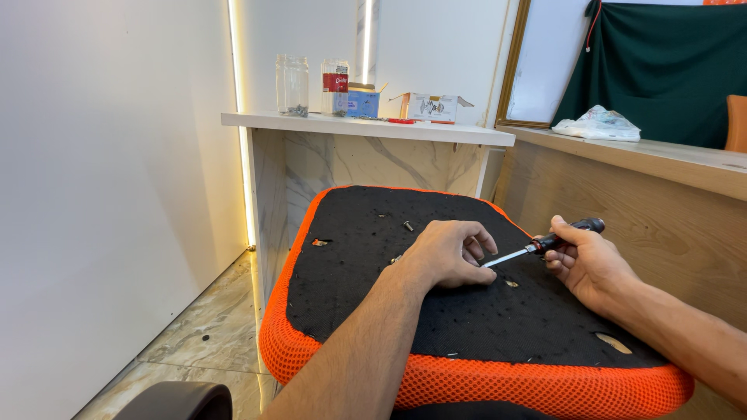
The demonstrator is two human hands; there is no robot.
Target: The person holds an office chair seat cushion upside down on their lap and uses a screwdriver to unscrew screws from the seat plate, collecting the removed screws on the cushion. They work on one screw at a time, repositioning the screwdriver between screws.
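An upturned chair seat (482, 327) lies in front of me, its underside black with an orange mesh rim. My left hand (447, 253) rests curled on the black surface, fingertips at the tip of a screwdriver (545, 244). My right hand (587, 260) grips the screwdriver's black handle, the shaft pointing left toward my left fingers. A loose screw (408, 225) stands on the black surface beyond my left hand. What lies under my left fingers is hidden.
A white marble-look shelf (366, 124) behind the seat carries glass jars (292, 84) and small cardboard boxes (432, 106). A wooden counter (654, 159) with a plastic bag (597, 124) runs along the right. A white wall stands left; a dark armrest (183, 400) at bottom.
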